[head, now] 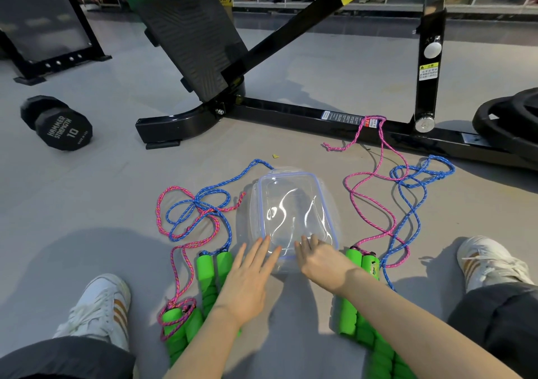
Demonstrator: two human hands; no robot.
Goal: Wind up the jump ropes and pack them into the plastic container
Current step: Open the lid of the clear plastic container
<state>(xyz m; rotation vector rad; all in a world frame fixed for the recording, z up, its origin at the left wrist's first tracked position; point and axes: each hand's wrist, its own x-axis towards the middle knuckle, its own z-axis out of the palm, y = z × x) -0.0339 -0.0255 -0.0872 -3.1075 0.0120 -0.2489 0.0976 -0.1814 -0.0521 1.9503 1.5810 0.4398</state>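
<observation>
Seated on the floor point(116, 175), legs apart. The plastic container point(254, 212) lies between my feet with its clear lid point(291, 218) on it and nothing inside. Left hand point(250, 276): fingers straight, tips touching the near rim, holding nothing. Right hand point(323, 259): fingers laid across the lid's near edge, gripping nothing I can see; thumb hidden. The jump ropes are all loose. One tangle of pink and blue cord point(198, 212) lies left of the box and a second tangle point(407, 204) lies right of it. Green foam handles point(208, 274) lie close beside each wrist. One pink cord point(375, 122) is hooked over the machine frame point(291, 113). Handling estimate: the box is light, rigid and smooth, and will likely skate on the floor if pushed. The lid should lift at its edge tabs with one hand while the other braces the wall. The cords are braided, limp and light, and apt to snag where pink crosses blue. Best taken by the foam handles, which look soft and grippy, and wound from there. The hooked cord needs freeing before any pull.
</observation>
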